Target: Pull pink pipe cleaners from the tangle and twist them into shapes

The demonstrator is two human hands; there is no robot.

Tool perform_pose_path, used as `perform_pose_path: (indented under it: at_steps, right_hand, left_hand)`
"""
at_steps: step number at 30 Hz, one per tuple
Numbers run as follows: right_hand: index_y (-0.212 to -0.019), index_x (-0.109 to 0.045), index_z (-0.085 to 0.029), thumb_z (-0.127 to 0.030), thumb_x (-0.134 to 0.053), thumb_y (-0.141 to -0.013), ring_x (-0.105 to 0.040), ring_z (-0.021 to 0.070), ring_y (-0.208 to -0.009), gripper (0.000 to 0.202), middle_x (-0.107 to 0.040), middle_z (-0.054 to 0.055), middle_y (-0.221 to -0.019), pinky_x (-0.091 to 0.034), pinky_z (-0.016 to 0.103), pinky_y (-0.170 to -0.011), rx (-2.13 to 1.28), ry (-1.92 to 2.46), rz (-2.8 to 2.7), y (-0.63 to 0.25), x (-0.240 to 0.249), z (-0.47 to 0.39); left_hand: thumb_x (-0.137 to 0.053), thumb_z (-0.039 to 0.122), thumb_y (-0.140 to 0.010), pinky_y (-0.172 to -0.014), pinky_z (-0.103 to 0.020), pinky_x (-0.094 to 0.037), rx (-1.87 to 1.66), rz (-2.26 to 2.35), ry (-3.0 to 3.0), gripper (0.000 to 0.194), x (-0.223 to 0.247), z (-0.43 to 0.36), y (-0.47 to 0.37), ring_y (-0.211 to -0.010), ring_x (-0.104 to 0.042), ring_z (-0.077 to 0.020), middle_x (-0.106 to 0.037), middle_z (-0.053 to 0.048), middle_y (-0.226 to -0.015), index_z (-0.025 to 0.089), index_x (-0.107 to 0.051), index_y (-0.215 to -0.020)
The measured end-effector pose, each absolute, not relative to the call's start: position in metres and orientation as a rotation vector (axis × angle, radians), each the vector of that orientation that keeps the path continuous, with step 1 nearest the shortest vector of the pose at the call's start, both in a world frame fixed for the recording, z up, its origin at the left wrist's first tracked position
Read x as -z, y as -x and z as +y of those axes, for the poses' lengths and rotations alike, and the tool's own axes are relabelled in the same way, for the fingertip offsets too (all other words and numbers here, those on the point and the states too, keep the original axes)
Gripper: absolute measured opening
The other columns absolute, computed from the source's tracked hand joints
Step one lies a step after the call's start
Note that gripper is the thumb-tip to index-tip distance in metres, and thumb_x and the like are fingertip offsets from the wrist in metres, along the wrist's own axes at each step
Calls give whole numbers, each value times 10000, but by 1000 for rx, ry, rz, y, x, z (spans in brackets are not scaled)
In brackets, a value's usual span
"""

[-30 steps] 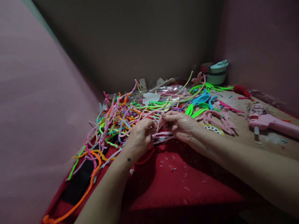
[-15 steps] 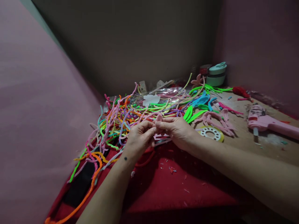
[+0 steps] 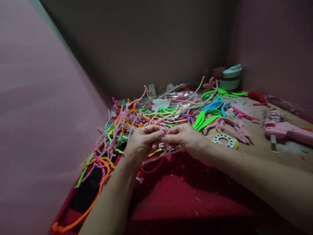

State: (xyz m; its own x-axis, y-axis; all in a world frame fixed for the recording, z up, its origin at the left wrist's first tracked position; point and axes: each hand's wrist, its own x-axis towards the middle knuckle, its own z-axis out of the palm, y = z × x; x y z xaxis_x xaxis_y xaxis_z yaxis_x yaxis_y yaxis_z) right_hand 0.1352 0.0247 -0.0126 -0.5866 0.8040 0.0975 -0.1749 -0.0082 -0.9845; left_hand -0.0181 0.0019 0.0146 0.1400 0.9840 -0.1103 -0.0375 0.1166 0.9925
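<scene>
Between my two hands is a small pink pipe cleaner (image 3: pixel 164 130), bent into a loop at the top; my fingers cover part of it. My left hand (image 3: pixel 144 141) pinches its left side with thumb and forefinger. From the other side my right hand (image 3: pixel 184 137) grips it the same way, the fingertips of both hands almost meeting. Just behind them lies a tangled heap of coloured pipe cleaners (image 3: pixel 123 120). Bright green leaf shapes (image 3: pixel 201 120) and a roll of tape (image 3: pixel 223 140) are beside my right hand.
A pink glue gun (image 3: pixel 281 129) rests on the brown board at the right. Shaped pink pieces (image 3: pixel 228 125) and blue ones (image 3: pixel 215 104) lie nearby. A teal container (image 3: pixel 230 78) stands at the back. Scraps dot the red cloth (image 3: pixel 186 199); a black object (image 3: pixel 88 191) lies left.
The pink piece has turned between my fingers and now shows a loop, with strands below my hands. My left hand has shifted slightly left, and the view has swung a little.
</scene>
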Motion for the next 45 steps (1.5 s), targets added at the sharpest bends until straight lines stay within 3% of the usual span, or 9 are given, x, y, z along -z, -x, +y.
perform_pose_path:
  at_steps: [3,8,15,20,26,32,39,45]
  right_hand:
    - [-509,-581,-129,-288,-629,-688,-396,63,-440,244,-528,-16,-463,-286,240,-497,-1711,673,-1532,-135,12,25]
    - [-515,-576,-128,-269,-639,-670,-377,57,-433,218,-514,-27,-459,-269,237,-485,-1742,639,-1531,-135,11,26]
    - [-500,-573,-128,-220,-600,-681,-386,59,-427,205,-497,-29,-440,-284,233,-477,-1722,637,-1524,-132,13,23]
    - [-472,-545,-132,-190,-599,-643,-376,55,-398,188,-477,-34,-408,-262,231,-455,-1788,690,-1390,-129,14,19]
    - [-486,-533,-144,-213,-588,-652,-326,48,-365,188,-435,-50,-386,-216,229,-418,-1851,702,-1364,-129,13,17]
    - [-500,-541,-138,-213,-571,-670,-343,51,-368,188,-450,-42,-395,-226,226,-420,-1856,682,-1399,-129,17,20]
    - [-616,-608,-121,-174,-628,-627,-417,60,-453,57,-532,-25,-501,-309,218,-482,-1826,660,-1344,-132,15,22]
    - [-590,-577,-122,-183,-668,-611,-422,56,-423,112,-543,-21,-483,-319,213,-451,-1750,729,-1263,-132,12,24]
  left_hand:
    - [-728,231,-633,-344,-120,-234,-1088,1132,-1129,166,-14,2,15,-336,-365,-5,-491,44,-456,122,-612,-679]
    - [-723,227,-635,-346,-125,-244,-1027,1122,-1143,218,-18,1,18,-345,-385,-8,-532,36,-518,141,-648,-821]
    - [-664,256,-663,-369,-160,-281,-1200,1391,-1388,133,-15,-2,12,-369,-371,-38,-481,45,-445,136,-612,-641]
    - [-609,212,-689,-504,-183,-385,-1387,1634,-1923,91,-11,-7,3,-533,-472,-80,-555,14,-579,162,-620,-615]
    - [-574,289,-737,-404,-183,-279,-1083,1459,-1642,149,-19,-7,7,-406,-348,-61,-457,43,-481,161,-577,-660]
    - [-576,204,-715,-576,-205,-370,-1217,1601,-2184,87,-14,-6,10,-605,-477,-114,-562,-10,-629,180,-601,-635]
    - [-592,239,-720,-406,-170,-291,-1203,1548,-1603,123,-18,-3,8,-396,-356,-51,-442,52,-456,161,-570,-628]
    - [-635,320,-715,-369,-154,-260,-1093,1293,-1372,179,-18,-1,14,-370,-352,-25,-484,44,-499,145,-597,-722]
